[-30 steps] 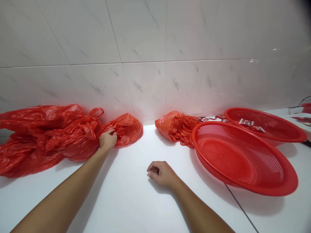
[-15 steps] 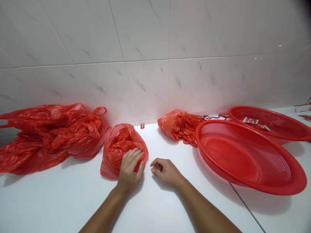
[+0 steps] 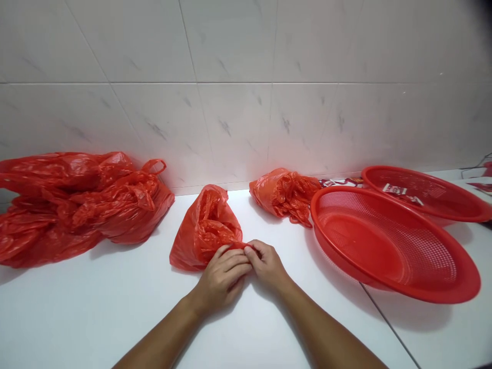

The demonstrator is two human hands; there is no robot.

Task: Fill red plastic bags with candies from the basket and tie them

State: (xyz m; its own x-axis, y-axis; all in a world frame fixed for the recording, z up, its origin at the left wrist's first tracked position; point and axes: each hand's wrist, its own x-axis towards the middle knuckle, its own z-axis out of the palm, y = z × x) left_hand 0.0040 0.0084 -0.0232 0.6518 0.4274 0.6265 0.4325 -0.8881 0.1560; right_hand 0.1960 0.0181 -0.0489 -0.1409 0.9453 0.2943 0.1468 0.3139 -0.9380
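Observation:
A red plastic bag (image 3: 203, 233) with a crumpled top sits on the white table in front of me. My left hand (image 3: 225, 274) grips the near edge of its mouth, fingers closed over the film. Right beside it, my right hand (image 3: 267, 261) pinches the same edge between thumb and fingers. The two hands touch or nearly touch there. Whatever the bag contains is hidden by the red film.
To the left lies a heap of red plastic bags (image 3: 88, 210). Another crumpled red bag (image 3: 282, 195) rests by the tiled wall (image 3: 238, 128). On the right stand a red colander (image 3: 361, 251) and a second red basin (image 3: 442, 187) holding small packets (image 3: 395, 189).
My left hand has brought the bag from beside the heap to the middle and now grips its edge. My right hand, earlier curled on the table, has taken hold of the edge too.

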